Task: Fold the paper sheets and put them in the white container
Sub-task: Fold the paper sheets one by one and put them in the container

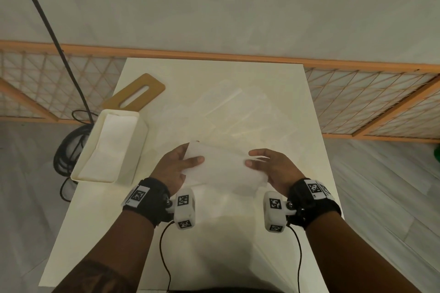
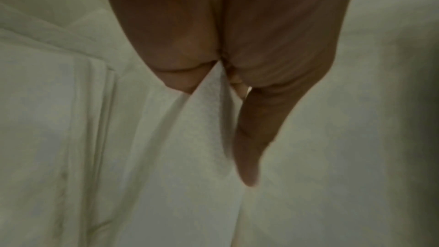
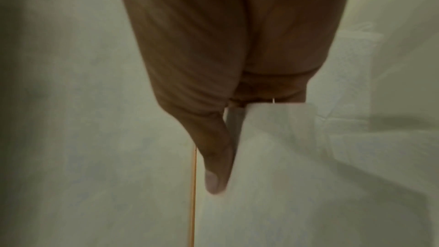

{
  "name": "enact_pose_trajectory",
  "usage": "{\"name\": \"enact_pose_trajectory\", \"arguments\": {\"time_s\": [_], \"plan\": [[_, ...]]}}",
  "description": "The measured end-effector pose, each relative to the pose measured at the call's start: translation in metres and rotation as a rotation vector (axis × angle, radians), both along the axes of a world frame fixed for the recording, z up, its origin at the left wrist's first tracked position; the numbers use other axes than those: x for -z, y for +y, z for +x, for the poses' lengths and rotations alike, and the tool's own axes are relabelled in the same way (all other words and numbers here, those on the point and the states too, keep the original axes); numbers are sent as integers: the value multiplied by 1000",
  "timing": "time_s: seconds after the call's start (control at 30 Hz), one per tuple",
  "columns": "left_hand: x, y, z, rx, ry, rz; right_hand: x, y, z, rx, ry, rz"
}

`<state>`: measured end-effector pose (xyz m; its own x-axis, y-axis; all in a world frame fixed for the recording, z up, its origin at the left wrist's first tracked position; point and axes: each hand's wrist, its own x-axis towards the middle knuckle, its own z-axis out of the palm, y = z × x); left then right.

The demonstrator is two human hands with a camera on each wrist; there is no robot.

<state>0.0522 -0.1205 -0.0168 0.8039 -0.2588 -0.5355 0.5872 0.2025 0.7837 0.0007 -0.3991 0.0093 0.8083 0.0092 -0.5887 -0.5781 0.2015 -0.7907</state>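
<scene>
i'm holding a paper sheet (image 1: 223, 169) between my two hands, lifted a little above the white table (image 1: 214, 233). it's thin, pale and slightly see-through, lying as a long slanted band with its left end higher in the head view than its right. my left hand (image 1: 176, 166) pinches the left end, thumb on top and the other fingers under the sheet; from the left wrist view the paper (image 2: 204, 129) runs up into the pinch beside my thumb. my right hand (image 1: 271, 169) pinches the right end the same way, thumb lying across the top surface, and the right wrist view shows the sheet's edge (image 3: 273, 119) tucked under my fingers. more loose sheets (image 1: 228, 112) lie spread on the table beyond my hands, overlapping, hard to tell apart against the white top. the white container (image 1: 133, 150) sits at the table's left edge, just beside my left hand, with folded white paper (image 1: 109, 147) lying flat inside it. a wooden board (image 1: 138, 93) with a slot lies behind the container.
</scene>
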Motion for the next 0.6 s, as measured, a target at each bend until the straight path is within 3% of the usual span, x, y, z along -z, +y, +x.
{"name": "enact_pose_trajectory", "arguments": {"time_s": [0.2, 0.37, 0.6], "plan": [[-4, -1, 0, 26, -11, 96, -1, 7, 4, 4, -27, -189], [-1, 1, 3, 14, -82, 148, 0, 8, 5, 65, -21, -49], [2, 4, 7, 25, -115, 276, 4, 8, 7, 79, -102, -172]]}}
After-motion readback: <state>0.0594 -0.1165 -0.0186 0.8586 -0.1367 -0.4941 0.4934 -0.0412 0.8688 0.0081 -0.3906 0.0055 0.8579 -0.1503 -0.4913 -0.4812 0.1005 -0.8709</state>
